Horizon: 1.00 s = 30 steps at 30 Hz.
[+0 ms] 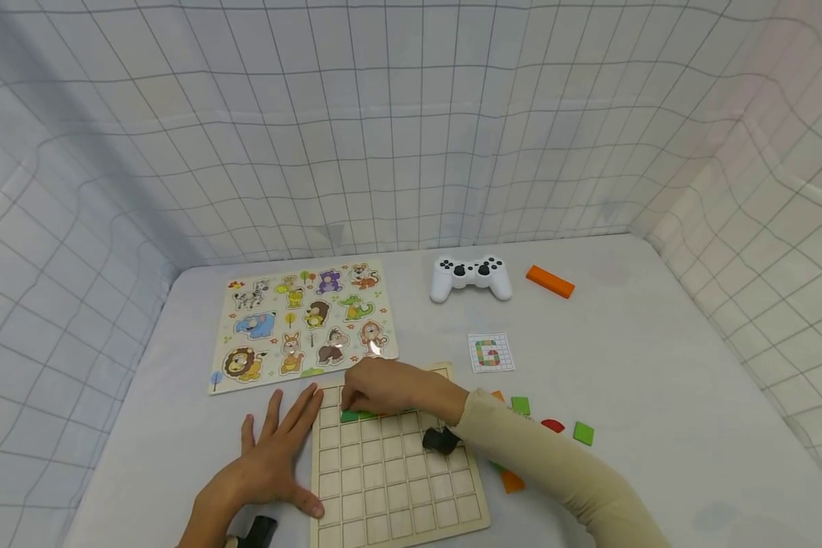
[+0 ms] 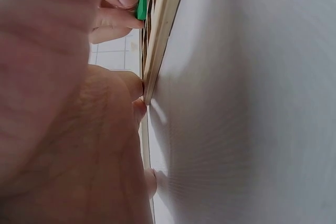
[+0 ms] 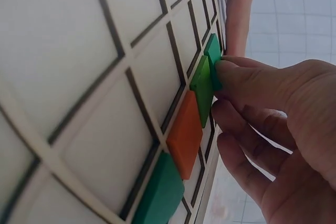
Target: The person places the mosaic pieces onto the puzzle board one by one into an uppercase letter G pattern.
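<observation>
My right hand (image 1: 383,386) is over the upper left part of a wooden grid board (image 1: 399,498). Its thumb and fingers pinch a dark green square tile (image 3: 212,56) at the end of a row of tiles. Beside that tile, in the right wrist view, come a light green tile (image 3: 200,88), an orange tile (image 3: 185,136) and a dark green tile with a curved edge (image 3: 160,192). My left hand (image 1: 267,468) lies with fingers spread along the board's left side, its fingertips and thumb at the edge.
Loose green, orange and red pieces, including a green square (image 1: 584,433), lie right of the board, partly under my right sleeve. Behind are an animal puzzle (image 1: 281,304), a pattern card (image 1: 491,353), a white game controller (image 1: 471,278) and an orange bar (image 1: 551,281).
</observation>
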### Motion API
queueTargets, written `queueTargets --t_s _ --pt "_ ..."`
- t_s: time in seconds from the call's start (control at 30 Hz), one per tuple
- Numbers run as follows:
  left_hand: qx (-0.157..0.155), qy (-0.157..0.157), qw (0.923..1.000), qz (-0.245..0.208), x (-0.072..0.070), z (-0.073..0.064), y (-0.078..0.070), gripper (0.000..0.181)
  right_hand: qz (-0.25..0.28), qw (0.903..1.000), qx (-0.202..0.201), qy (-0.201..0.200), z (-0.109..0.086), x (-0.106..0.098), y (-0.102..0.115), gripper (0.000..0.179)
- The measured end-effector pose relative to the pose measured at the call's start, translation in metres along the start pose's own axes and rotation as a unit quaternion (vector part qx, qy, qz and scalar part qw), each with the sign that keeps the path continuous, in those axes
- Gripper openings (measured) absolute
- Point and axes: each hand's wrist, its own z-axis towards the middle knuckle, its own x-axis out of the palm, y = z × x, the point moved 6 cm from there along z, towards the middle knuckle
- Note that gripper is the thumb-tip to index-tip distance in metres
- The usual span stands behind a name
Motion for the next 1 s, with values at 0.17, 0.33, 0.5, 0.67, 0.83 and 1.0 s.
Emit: queueTargets --t_s 0.17,0.33,0.5,0.67,0.83,1.0 --pt "-0.005 0.021 0.9998 -0.002 -0.002 -0.001 -0.004 0.157 -0.028 0.9995 0.01 0.005 -0.001 0.001 0.003 0.015" --pt "-0.008 0.035 0.9993 -0.011 -0.008 -0.004 -0.013 0.157 -0.059 0.998 0.014 0.018 -0.001 0.003 0.006 0.018" --pt "-0.013 0.039 0.9991 -0.009 -0.009 -0.005 -0.015 0.155 -0.067 0.9974 0.02 0.017 -0.002 0.003 0.006 0.019" --pt "-0.016 0.042 0.9989 -0.01 -0.008 -0.004 -0.015 0.153 -0.067 0.9974 0.021 0.014 -0.003 0.001 0.004 0.019" --pt "-0.014 0.038 0.9992 -0.008 -0.008 -0.004 -0.015 0.148 -0.075 0.9969 0.021 0.01 -0.003 -0.001 0.004 0.018" --pt "-0.017 0.033 0.9992 -0.012 -0.009 -0.003 -0.015 0.144 -0.089 0.9953 0.037 -0.002 -0.002 -0.002 0.001 0.016"
